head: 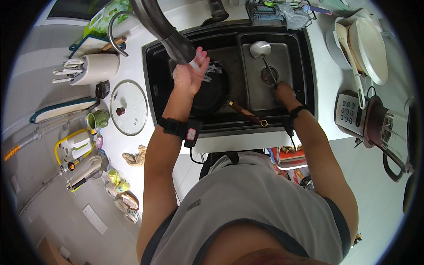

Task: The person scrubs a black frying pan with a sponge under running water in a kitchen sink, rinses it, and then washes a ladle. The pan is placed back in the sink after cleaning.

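Water runs from the dark faucet (180, 46) over my left hand (192, 73), which has its fingers apart and holds nothing. Below that hand, in the left basin of the black double sink (233, 129), lies a dark round pan (212, 96), its handle (246, 113) reaching towards the front rim. My right hand (285, 92) is closed on the handle end of a metal ladle (260, 49). The ladle's bowl is towards the back of the right basin, and its shaft crosses over the drain (269, 75).
A glass lid (128, 107), a knife block (99, 69) and a crumpled brown cloth (135, 155) are left of the sink. At the right stand a pot with stacked pale cookware (371, 51) and a blender (377, 122). A wire caddy (256, 11) sits behind the sink.
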`<state>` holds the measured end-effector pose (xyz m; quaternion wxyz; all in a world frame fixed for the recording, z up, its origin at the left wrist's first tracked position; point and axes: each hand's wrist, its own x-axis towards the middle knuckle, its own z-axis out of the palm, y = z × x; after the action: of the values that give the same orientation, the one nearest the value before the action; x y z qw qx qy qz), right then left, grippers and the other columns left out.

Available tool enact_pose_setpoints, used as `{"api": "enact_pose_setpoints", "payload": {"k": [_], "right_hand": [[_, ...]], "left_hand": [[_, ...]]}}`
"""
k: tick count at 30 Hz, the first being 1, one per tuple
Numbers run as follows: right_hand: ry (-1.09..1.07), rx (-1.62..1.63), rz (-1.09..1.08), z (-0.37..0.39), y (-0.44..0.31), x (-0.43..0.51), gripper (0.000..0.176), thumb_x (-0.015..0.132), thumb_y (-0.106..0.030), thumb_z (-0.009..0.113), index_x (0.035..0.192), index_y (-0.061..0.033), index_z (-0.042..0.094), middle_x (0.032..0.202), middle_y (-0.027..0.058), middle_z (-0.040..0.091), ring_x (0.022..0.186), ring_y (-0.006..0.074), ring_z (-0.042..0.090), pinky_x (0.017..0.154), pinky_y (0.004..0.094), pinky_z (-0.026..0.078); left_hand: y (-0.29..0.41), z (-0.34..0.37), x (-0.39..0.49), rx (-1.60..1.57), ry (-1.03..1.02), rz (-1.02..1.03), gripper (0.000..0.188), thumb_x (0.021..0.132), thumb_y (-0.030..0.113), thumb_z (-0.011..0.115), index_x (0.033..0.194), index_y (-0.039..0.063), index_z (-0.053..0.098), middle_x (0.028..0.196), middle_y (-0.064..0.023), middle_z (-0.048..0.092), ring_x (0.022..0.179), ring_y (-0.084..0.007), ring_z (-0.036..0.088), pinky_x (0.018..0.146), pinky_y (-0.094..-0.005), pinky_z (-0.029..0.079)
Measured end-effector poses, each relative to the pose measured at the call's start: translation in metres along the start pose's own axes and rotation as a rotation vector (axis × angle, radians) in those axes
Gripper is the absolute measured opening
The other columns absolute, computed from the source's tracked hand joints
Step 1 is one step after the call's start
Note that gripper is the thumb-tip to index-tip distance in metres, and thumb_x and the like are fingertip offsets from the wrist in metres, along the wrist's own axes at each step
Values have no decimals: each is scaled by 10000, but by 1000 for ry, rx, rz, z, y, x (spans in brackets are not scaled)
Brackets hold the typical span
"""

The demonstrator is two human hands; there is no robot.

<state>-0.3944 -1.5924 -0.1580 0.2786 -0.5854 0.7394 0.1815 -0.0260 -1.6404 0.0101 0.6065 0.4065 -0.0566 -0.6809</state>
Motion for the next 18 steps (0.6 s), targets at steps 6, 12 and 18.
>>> {"api": "enact_pose_setpoints", "payload": {"k": [6, 12, 18], "right_hand": [[-162, 0, -63, -17, -12, -1, 387, 908, -254, 590, 1195, 5, 616, 1157, 193, 684, 1072, 342, 666, 875, 440, 538], [196, 281, -416, -15, -3, -27, 422, 869, -298, 675, 1118, 31, 586, 974, 188, 695, 776, 315, 702, 685, 416, 546], [12, 712, -200, -71, -5, -100, 272, 929, -225, 646, 1044, -5, 536, 796, 112, 605, 562, 156, 568, 494, 316, 466]], "left_hand": [[25, -20, -46, 293, 80, -85, 394, 1020, 373, 498, 1259, 63, 541, 1350, -144, 556, 1286, -289, 498, 1106, -503, 393], [29, -97, -72, 348, 194, -110, 507, 993, 369, 585, 1352, 22, 491, 1380, -162, 525, 1313, -313, 481, 1092, -490, 417], [32, -155, -96, 478, 316, -115, 520, 976, 380, 608, 1357, 47, 492, 1416, -162, 492, 1300, -310, 490, 1084, -489, 422]]}}
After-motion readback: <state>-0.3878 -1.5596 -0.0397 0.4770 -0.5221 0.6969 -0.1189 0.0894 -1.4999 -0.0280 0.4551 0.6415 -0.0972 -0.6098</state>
